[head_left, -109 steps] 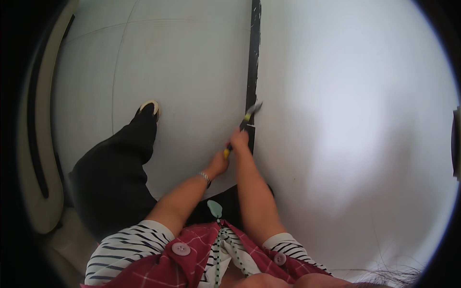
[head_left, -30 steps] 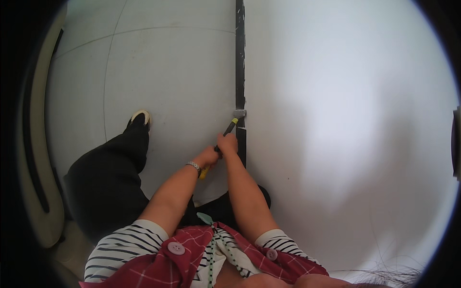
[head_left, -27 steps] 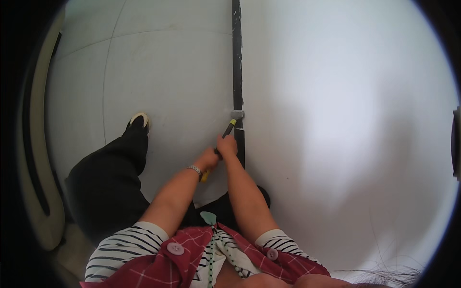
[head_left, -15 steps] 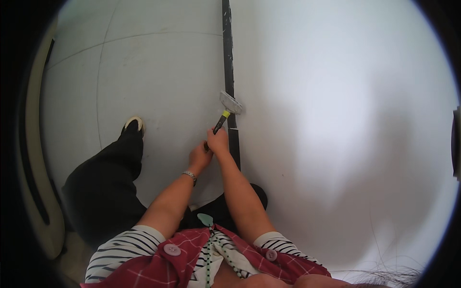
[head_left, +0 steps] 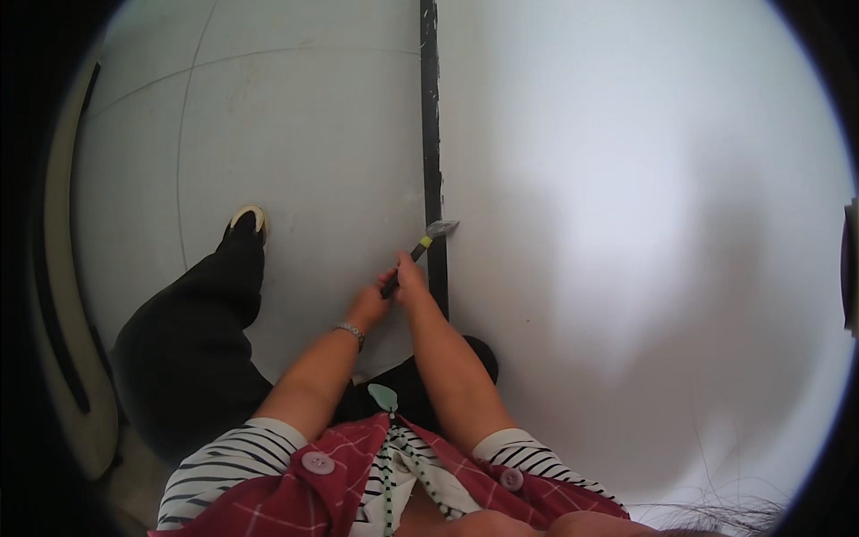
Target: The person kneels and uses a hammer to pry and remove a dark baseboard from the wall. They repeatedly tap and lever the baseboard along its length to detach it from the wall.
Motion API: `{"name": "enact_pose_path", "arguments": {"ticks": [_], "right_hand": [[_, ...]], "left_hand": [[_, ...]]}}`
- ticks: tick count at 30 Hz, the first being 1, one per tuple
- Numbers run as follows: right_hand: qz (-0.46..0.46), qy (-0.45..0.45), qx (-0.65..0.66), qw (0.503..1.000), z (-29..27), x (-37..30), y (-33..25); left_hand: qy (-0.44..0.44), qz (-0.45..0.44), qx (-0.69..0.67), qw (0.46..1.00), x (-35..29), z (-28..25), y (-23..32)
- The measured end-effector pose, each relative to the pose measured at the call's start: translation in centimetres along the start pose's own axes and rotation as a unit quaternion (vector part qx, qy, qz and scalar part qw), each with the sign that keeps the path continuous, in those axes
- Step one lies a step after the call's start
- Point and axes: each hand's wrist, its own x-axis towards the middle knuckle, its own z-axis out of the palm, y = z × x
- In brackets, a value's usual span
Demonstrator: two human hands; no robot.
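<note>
Both of my hands hold a scraper [head_left: 416, 252] with a black handle, a yellow-green collar and a grey head. My right hand [head_left: 410, 281] is wrapped round the upper handle, while my left hand [head_left: 369, 306] grips near its lower end. The scraper's head lies at the right edge of a black skirting strip [head_left: 431, 134], where it meets the white wall [head_left: 626, 233]. I cannot tell how firmly it presses there. White flecks and rough patches run along the strip's right edge beyond the scraper.
Pale grey floor tiles [head_left: 300, 143] with thin joints lie left of the strip. My outstretched leg [head_left: 197, 313] ends in a shoe [head_left: 249, 219] on them. A beige piece with a dark band [head_left: 76, 268] curves along the left rim. Something dark [head_left: 850, 268] sits at the right rim.
The scraper has come toward me along the strip, and its head has turned so it shows narrower. My hands have drawn back slightly with it, both still gripping.
</note>
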Motion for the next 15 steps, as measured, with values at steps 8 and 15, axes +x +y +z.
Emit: {"name": "enact_pose_path", "arguments": {"ticks": [8, 15], "right_hand": [[-0.195, 0.022, -0.097, 0.976, 1.8, -2.6, -4.2], [-0.069, 0.14, -0.246, 0.956, 3.4, -9.0, 1.8]], "left_hand": [[-0.061, -0.079, -0.152, 0.983, -2.0, -3.2, 9.8], [-0.025, 0.02, -0.129, 0.991, -6.8, -2.0, 1.1]]}}
